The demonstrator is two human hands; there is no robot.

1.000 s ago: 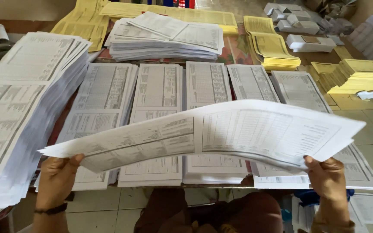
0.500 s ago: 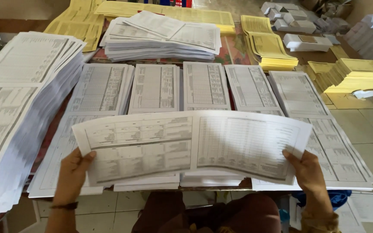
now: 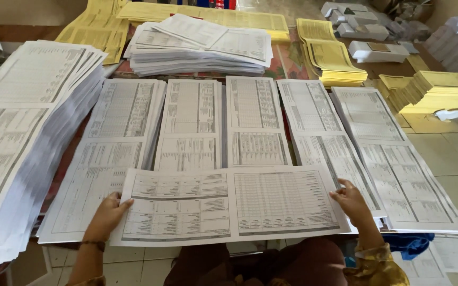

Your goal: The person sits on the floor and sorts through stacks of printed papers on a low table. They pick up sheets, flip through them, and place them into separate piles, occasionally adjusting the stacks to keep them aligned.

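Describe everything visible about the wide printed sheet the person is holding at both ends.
The wide sheet is thin white paper printed with dense grey tables in several blocks, a centre fold line dividing it. It lies almost flat and crosswise over the near ends of the row of printed stacks. The left hand grips its left edge, the right hand its right edge. It looks uncreased apart from the fold.

Bright, even daylight; soft shadows beside the tall white paper stack [image 3: 22, 153]; edges bend slightly, mild blur.
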